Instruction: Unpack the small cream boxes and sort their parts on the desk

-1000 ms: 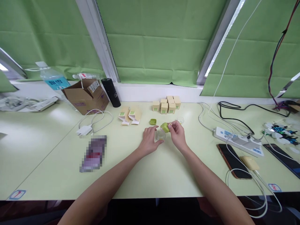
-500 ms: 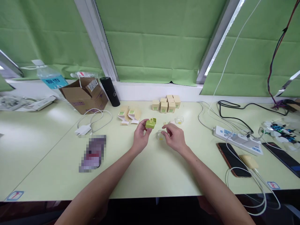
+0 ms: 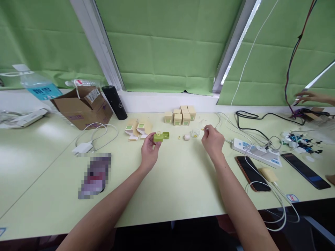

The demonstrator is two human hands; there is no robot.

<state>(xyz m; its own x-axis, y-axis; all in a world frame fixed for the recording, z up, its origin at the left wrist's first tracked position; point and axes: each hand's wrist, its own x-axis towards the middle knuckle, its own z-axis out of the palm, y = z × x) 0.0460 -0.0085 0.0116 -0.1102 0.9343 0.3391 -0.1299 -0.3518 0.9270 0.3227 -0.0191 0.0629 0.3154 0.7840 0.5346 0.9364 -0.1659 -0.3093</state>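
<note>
Our left hand held a glossy green case, looped on top, beside a green tray; our right hand curled narrow by a clear cup, its grip unclear to us. Our pale, shiny worktop met a white wall under green blinds.

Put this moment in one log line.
Left hand: holding green case | Right hand: at clear cup, grip unclear | Small boxes: grouped farther back
</note>
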